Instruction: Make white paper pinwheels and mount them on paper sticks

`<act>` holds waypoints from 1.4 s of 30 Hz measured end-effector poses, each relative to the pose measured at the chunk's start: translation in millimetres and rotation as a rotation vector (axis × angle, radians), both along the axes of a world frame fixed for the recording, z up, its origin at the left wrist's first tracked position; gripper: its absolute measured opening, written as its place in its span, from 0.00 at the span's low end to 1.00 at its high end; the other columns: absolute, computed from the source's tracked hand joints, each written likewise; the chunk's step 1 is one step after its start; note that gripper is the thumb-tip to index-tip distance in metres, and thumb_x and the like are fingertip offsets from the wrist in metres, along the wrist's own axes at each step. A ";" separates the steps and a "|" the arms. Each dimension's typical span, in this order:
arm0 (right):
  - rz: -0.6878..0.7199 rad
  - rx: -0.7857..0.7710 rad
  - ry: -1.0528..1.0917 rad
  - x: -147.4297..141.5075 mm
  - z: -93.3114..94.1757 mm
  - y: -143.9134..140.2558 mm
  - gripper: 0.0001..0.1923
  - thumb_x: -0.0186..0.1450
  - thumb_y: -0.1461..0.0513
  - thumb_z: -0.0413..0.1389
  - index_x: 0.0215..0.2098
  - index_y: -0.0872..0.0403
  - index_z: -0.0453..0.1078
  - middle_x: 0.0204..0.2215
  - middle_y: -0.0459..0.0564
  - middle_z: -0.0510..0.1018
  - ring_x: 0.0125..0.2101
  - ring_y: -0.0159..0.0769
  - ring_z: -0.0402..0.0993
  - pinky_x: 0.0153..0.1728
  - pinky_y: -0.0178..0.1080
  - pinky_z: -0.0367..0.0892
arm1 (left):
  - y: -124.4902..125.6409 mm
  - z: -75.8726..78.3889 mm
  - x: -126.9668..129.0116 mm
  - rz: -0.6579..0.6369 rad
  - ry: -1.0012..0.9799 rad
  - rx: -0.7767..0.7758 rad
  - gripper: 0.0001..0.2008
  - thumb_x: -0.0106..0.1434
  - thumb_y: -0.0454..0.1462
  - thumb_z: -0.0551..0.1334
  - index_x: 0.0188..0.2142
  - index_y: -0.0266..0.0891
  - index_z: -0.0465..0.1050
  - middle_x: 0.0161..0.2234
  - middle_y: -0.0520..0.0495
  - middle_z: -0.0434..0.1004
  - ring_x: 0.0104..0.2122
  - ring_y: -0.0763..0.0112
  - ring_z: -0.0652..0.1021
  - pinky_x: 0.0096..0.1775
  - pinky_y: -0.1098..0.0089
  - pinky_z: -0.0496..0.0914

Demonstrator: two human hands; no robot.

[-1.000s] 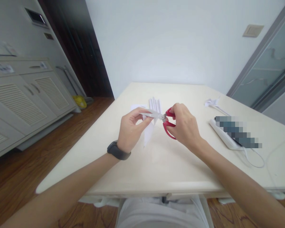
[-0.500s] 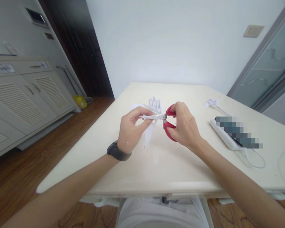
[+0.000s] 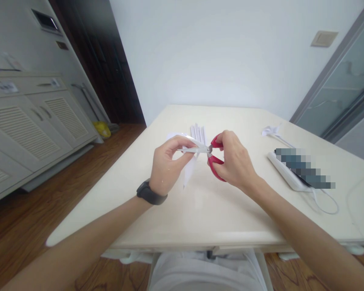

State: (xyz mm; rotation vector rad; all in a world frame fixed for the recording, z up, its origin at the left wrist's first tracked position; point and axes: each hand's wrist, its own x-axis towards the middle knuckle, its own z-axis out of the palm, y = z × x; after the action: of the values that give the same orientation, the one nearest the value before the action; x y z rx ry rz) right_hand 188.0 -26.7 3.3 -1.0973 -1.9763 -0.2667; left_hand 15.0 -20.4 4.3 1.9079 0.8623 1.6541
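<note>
table (image 3: 218, 210) (cream) | paper strips (image 3: 197, 132) | crumpled paper (image 3: 270, 130) | power strip (image 3: 286, 174)

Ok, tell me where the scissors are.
Head view, centre: the red-handled scissors are in the right hand, blades meeting the white paper that the left hand holds above the table.

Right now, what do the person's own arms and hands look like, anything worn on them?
Both forearms are bare, with no sleeves in view. The left hand has a black wristband, like a fitness band, snug around its wrist. The right hand wears nothing visible: no ring, no watch, no glove. No markings show on either arm.
</note>
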 end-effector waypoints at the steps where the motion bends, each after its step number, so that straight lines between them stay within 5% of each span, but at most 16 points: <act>1: -0.005 -0.001 -0.007 0.0 -0.1 0.0 0.13 0.52 0.66 0.51 0.35 0.52 0.54 0.32 0.51 0.67 0.33 0.40 0.64 0.27 0.39 0.59 | 0.0 0.0 0.0 0.003 0.003 0.001 0.05 0.52 0.28 0.60 0.28 0.39 0.72 0.31 0.50 0.75 0.34 0.69 0.74 0.39 0.70 0.67; 42: -0.160 0.025 -0.021 -5.7 -5.2 1.5 0.11 0.53 0.66 0.51 0.33 0.52 0.53 0.31 0.50 0.69 0.32 0.40 0.65 0.22 0.37 0.56 | 6.5 -9.8 4.8 -0.078 -0.151 -0.132 0.03 0.54 0.35 0.63 0.29 0.38 0.73 0.31 0.48 0.75 0.34 0.69 0.75 0.39 0.69 0.69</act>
State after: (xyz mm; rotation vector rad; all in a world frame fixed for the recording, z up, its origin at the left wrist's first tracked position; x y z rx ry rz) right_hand 182.4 -25.2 -2.0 -1.2425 -1.9006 -0.3880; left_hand 19.9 -14.0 -5.4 1.6837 0.8054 1.6286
